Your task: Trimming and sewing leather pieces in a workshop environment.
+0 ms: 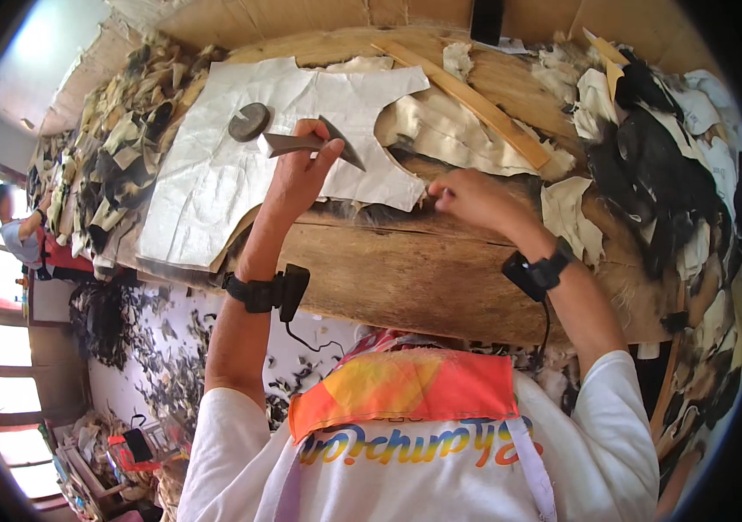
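A large white paper-like sheet (206, 165) with cut-out curves lies over a pale hide (454, 130) with dark fur at its edges. My left hand (300, 170), above the sheet, is closed round a tool with a dark triangular blade (345, 146) and a thick tapering handle. Beside it a round dark slotted weight (249, 122) rests on the sheet. At the sheet's lower right corner, my right hand (467, 198) has its fingers curled together by the furry edge; whatever they pinch is hidden.
A long wooden ruler (467, 104) lies slantwise across the hide. Heaps of fur scraps flank the wooden table (406, 274) at left (127, 148) and right (649, 148). Another person (27, 230) stands at the far left. Dark scraps (162, 357) litter the floor.
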`<move>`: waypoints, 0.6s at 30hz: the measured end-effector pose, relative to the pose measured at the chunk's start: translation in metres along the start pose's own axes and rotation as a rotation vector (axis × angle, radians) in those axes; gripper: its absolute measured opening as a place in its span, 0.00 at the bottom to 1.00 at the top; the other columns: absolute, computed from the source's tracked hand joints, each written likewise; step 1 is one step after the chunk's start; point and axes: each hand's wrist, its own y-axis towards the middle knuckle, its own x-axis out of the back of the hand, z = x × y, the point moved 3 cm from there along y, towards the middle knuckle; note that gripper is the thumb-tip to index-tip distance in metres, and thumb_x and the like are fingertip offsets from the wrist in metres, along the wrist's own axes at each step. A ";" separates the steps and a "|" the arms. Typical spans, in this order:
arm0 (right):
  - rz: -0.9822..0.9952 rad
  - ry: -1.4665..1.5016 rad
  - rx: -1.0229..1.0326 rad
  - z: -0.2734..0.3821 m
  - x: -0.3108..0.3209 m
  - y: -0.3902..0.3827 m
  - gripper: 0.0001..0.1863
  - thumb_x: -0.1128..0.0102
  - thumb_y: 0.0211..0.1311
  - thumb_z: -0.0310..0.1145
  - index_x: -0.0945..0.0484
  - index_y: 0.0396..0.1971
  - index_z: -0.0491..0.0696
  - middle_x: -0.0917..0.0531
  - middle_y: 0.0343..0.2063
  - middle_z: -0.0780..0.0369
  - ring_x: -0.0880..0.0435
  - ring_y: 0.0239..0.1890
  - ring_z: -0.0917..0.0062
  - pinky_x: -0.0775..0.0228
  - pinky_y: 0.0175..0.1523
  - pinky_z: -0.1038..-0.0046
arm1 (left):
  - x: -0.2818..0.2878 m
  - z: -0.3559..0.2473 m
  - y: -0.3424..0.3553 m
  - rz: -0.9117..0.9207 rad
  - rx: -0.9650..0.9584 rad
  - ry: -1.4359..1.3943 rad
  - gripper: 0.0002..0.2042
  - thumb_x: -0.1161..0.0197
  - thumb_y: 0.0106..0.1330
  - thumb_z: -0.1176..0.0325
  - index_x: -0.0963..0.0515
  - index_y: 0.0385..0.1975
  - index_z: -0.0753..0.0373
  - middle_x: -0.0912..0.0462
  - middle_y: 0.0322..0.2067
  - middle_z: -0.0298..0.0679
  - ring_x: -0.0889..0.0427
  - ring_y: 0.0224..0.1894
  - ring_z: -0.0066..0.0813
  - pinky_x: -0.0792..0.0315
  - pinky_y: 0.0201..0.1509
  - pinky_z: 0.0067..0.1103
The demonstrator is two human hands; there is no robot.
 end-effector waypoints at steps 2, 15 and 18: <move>-0.066 0.028 -0.106 0.029 0.018 -0.001 0.15 0.36 0.50 0.32 0.22 0.39 0.45 0.20 0.33 0.54 0.19 0.33 0.62 0.27 0.39 0.67 | 0.003 -0.005 -0.002 0.122 -0.031 -0.013 0.10 0.40 0.63 0.68 0.33 0.35 0.64 0.28 0.24 0.37 0.31 0.26 0.23 0.35 0.28 0.22; -0.513 -0.206 0.073 0.136 0.003 0.001 0.12 0.46 0.62 0.38 0.29 0.35 0.43 0.26 0.30 0.55 0.22 0.30 0.65 0.31 0.34 0.69 | -0.053 -0.012 -0.075 0.276 -0.187 -0.040 0.17 0.38 0.56 0.69 0.28 0.44 0.67 0.23 0.41 0.49 0.25 0.45 0.47 0.29 0.46 0.34; -0.815 0.084 0.126 0.115 0.056 -0.019 0.14 0.52 0.67 0.40 0.27 0.32 0.43 0.25 0.23 0.62 0.25 0.25 0.78 0.33 0.31 0.75 | -0.032 0.012 -0.083 0.223 -0.155 0.305 0.17 0.38 0.57 0.66 0.27 0.45 0.67 0.24 0.42 0.47 0.27 0.48 0.45 0.29 0.48 0.33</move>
